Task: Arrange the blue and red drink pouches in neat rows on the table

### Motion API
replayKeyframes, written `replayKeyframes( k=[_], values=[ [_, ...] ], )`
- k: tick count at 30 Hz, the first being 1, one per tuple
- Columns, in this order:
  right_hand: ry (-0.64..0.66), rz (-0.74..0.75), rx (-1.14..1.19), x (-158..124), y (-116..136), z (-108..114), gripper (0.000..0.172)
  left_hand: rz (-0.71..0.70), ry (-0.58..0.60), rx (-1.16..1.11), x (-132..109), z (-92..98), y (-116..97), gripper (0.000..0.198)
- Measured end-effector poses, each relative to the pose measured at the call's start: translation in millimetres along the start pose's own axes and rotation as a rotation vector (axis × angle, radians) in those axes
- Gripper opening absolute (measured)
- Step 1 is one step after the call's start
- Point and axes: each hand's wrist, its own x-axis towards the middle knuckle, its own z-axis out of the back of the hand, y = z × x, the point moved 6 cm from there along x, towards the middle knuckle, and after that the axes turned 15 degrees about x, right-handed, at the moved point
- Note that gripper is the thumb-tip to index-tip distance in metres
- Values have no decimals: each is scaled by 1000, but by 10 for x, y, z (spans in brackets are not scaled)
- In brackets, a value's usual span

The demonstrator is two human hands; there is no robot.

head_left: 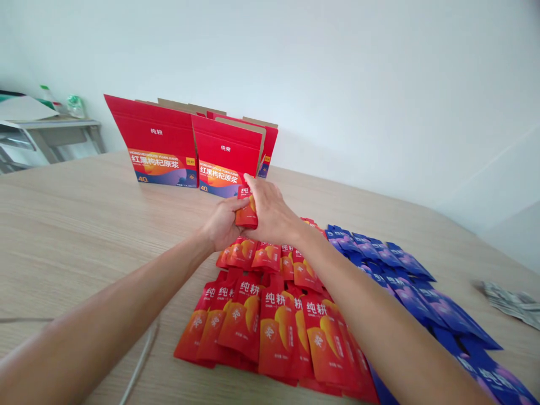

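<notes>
Both hands meet around a red pouch in front of the open red cartons. My left hand grips its lower left side with the thumb on its face. My right hand is wrapped round its right side, thumb up near its top edge. Whether more pouches lie behind it is hidden. Below the hands, rows of red pouches lie overlapping on the table. Blue pouches lie in rows to the right, partly behind my right forearm. The nearer red carton stands just behind my hands.
Another red carton stands at the left, with more open cartons behind. A crumpled grey item lies on the wooden table at the right. A white cable runs near the front edge. A side desk stands at the back left.
</notes>
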Motion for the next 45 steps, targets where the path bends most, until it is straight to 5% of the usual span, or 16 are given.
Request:
replayKeyframes(
  k=[11, 19, 23, 26, 32, 37, 45],
  values=[
    [36, -12, 181, -126, -92, 60, 120, -2, 32, 66, -76, 20, 110, 10],
    [47, -2, 220, -201, -49, 35, 127, -5, 81, 161, -144, -15, 208, 2],
    [-70, -54, 185, -160, -359, 247, 132, 6, 78, 205, -166, -12, 172, 22],
    [-179, -189, 144, -124, -809, 393, 139, 8, -51, 242, -148, 102, 141, 35],
    [-3, -462, 187, -148, -1331, 30, 149, 0, -213, 272, -92, 289, 121, 32],
    [77, -525, 176, -159, -1327, -214, 147, -2, -244, 286, -103, 293, 76, 30],
    [155, -574, 172, -184, -1317, -310, 141, -10, -258, 307, -147, 206, 14, 25]
  ],
)
